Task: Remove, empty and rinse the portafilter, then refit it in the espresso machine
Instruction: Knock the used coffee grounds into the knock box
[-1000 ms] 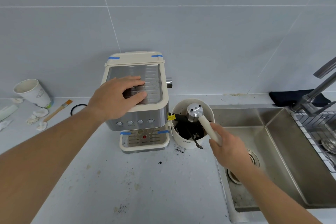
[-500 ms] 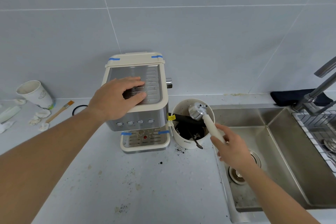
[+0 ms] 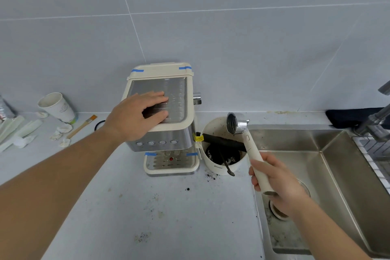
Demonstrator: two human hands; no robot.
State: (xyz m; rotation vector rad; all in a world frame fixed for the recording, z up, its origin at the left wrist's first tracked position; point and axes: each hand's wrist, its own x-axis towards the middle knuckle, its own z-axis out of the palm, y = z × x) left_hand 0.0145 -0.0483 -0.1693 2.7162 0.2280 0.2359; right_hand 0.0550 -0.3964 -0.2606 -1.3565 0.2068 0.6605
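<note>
My right hand grips the cream handle of the portafilter. Its metal basket head is turned on its side, open face to the left, above the far rim of the white knock box. The knock box holds dark coffee grounds and has a black bar across it. My left hand lies flat, fingers apart, on the metal top of the cream espresso machine, which stands left of the knock box.
A steel sink lies to the right, its faucet at the far right edge. A dark spoon leans out of the knock box. Coffee grounds dot the counter. A paper cup, a brush and tissue scraps sit at the left.
My right hand has rolled the portafilter from basket-down over the knock box to its side and shifted it to the right. My left hand stays on the machine.
</note>
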